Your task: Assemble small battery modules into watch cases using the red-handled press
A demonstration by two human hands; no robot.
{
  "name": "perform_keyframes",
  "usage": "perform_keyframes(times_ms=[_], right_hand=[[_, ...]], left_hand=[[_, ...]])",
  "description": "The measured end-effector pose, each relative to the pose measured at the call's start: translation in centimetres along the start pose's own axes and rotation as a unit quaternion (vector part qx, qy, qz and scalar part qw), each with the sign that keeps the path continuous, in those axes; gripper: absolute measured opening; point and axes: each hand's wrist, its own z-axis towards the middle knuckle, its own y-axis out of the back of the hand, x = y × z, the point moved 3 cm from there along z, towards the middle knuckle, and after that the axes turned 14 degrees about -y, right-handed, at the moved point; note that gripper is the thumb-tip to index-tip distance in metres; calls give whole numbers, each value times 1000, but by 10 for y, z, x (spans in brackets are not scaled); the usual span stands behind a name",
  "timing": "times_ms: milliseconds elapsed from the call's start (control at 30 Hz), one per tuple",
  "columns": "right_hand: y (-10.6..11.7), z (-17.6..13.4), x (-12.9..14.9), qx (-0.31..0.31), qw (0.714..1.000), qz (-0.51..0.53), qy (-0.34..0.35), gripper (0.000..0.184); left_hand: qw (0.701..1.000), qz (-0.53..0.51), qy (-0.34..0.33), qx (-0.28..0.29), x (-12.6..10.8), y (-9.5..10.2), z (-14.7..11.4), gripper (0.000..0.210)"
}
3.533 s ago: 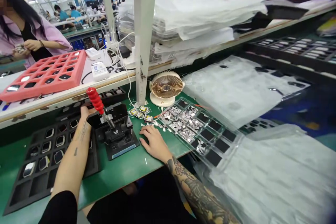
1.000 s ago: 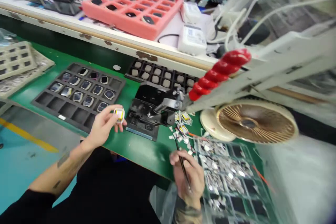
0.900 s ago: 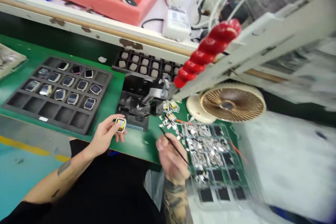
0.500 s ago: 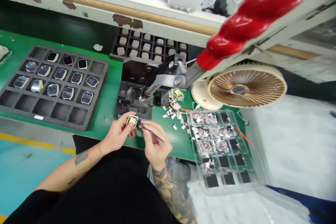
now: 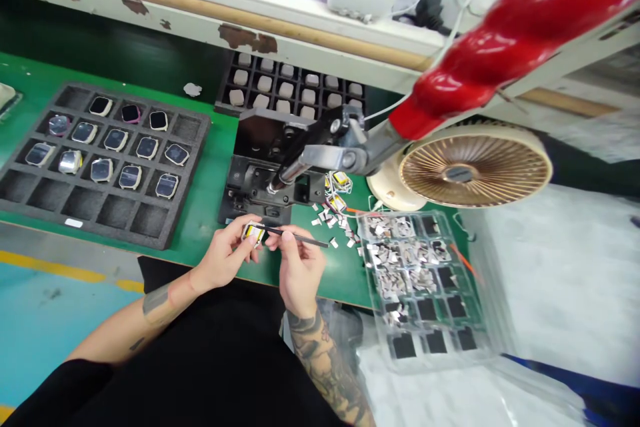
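Note:
Between the fingers and thumb of my left hand (image 5: 227,253) is a small watch case (image 5: 254,233) with yellow and white parts showing inside. My right hand (image 5: 301,267) is closed on dark tweezers (image 5: 305,239), held almost level. Their tip lies at the top of the watch case, over its inside; whether it grips anything is too small to tell. Both hands are at the near edge of the green table, in front of a black press fixture (image 5: 260,180). To their right lie several small white pieces (image 5: 330,217) and a few yellow-and-white parts with wires (image 5: 340,181).
A grey foam tray (image 5: 187,193) with several watches stands at left. Behind the press is a black tray (image 5: 225,90) of pale square pieces. At right are a clear compartment tray (image 5: 373,293), a fan (image 5: 475,167) and a red-wrapped lever (image 5: 480,60) slanting overhead.
My right hand has turned, and the tweezers have swung from a downward slant to nearly level, their tip now over the watch case. My left hand keeps its hold. The view has shifted slightly.

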Motion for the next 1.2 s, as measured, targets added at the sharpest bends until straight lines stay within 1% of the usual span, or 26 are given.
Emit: perform_keyframes(times_ms=[100, 200, 267, 367, 433, 500, 567, 633, 667, 733, 800, 867, 967, 1100, 1200], right_hand=[[2, -4, 2, 17, 1000, 5, 18, 15], [1, -12, 3, 38, 998, 5, 46, 13], [0, -17, 5, 24, 997, 6, 72, 12], [0, -21, 12, -34, 988, -22, 146, 14], [0, -21, 18, -30, 982, -48, 183, 13], [0, -18, 23, -11, 980, -43, 196, 8], [2, -16, 25, -7, 980, -3, 197, 6], [3, -14, 25, -10, 982, 32, 186, 10], [4, -13, 24, -7, 984, 36, 177, 9], [3, -12, 21, 7, 988, 19, 153, 5], [2, -11, 18, 14, 990, -12, 137, 15], [3, -12, 15, 4, 989, -47, 140, 19], [4, -14, 11, -13, 982, -91, 166, 17], [3, -15, 6, -19, 979, -96, 178, 20], [0, -12, 6, -25, 985, -83, 152, 15]], left_hand=[[1000, 7, 0, -5, 0, 0, 0, 42], [1000, -20, 9, -6, -1, -1, 1, 44], [999, -33, 16, -11, -1, 0, 2, 46], [999, -25, 26, -22, -2, 0, 3, 46], [999, -18, 28, -23, -2, 0, 3, 47], [999, -14, 27, -21, -3, -1, 2, 48], [999, -15, 28, -19, -2, -1, 2, 48], [999, -16, 30, -16, -2, -1, 2, 48], [999, -15, 30, -16, -2, -2, 2, 48], [999, -11, 27, -15, -2, -2, 2, 47], [1000, -5, 23, -16, -3, -2, 2, 46], [1000, -2, 21, -20, -4, -2, 3, 45], [1000, 2, 18, -22, -4, -2, 2, 45], [1000, 5, 11, -19, -3, -1, 1, 45], [1000, 3, 7, -12, -2, 0, 0, 44]])
